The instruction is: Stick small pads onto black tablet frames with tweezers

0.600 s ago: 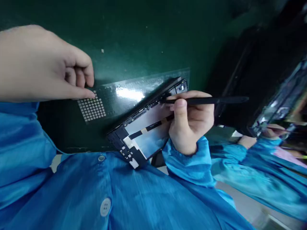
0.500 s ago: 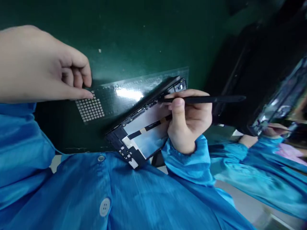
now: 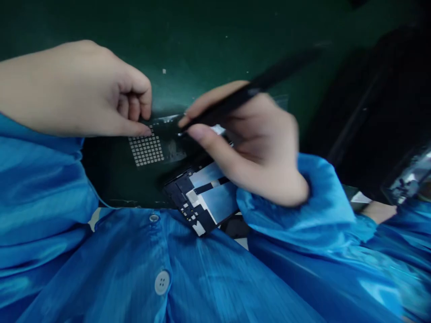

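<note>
My left hand (image 3: 101,94) is closed at the upper left, thumb and curled index finger at the top corner of a clear sheet of small square stickers (image 3: 148,150). The pale squares sit in a grid at the sheet's left end. My right hand (image 3: 249,139) grips slim black tweezers (image 3: 232,101), smeared by motion, their tip over the sheet just right of the grid. Beneath the right hand lies an opened phone (image 3: 218,199), tilted, with bare circuitry and a silvery-blue panel. The hand hides its upper right part.
A dark green work surface (image 3: 208,49) lies beneath, with a tiny pale square (image 3: 164,71) on it. A large black object (image 3: 363,116) stands at the right. Beyond it, a co-worker's hand (image 3: 380,211) and blue sleeve show at the edge.
My right hand has moved left with the tweezers, from the phone to the sticker sheet. My left hand stays at the sheet's corner. The whole view has shifted slightly.
</note>
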The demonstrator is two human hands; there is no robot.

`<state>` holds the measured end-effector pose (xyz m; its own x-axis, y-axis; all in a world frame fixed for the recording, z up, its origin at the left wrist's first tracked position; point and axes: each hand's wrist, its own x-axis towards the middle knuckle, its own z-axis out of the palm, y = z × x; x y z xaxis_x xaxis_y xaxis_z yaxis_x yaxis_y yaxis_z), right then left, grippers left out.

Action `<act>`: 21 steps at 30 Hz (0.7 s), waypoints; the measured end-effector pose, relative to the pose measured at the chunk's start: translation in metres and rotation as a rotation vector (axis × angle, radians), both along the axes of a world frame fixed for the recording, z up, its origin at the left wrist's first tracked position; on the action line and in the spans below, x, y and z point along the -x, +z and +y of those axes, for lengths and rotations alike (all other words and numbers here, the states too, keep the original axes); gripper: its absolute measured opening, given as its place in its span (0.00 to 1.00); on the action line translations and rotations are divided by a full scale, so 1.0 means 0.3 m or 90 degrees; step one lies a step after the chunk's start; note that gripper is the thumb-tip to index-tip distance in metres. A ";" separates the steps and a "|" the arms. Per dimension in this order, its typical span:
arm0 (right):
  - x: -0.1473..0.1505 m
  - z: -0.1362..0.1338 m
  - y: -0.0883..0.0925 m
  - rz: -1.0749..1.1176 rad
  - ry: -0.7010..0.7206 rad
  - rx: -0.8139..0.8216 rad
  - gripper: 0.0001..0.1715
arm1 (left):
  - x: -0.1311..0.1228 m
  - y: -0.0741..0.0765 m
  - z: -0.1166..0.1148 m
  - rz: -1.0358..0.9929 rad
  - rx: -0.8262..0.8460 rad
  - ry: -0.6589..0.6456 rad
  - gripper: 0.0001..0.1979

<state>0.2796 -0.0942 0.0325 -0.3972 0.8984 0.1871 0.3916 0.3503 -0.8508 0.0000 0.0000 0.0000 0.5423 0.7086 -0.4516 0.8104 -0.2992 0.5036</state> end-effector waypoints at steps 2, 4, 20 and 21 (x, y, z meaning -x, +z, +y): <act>0.039 0.066 -0.036 -0.035 0.108 0.039 0.04 | -0.033 0.048 0.005 0.052 -0.029 -0.051 0.28; 0.060 0.097 -0.073 -0.060 0.132 0.070 0.05 | -0.054 0.076 0.005 0.073 -0.017 -0.072 0.22; 0.022 0.074 -0.032 0.189 -0.055 0.260 0.06 | -0.007 0.015 0.013 -0.056 -0.106 -0.133 0.22; -0.004 0.043 -0.023 0.217 -0.142 0.240 0.02 | 0.010 -0.004 0.012 -0.076 -0.089 -0.105 0.24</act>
<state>0.2807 -0.0814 0.0258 -0.1628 0.9835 -0.0785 0.1019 -0.0624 -0.9928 -0.0030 0.0035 -0.0011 0.6993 0.6573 -0.2809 0.6821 -0.4960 0.5374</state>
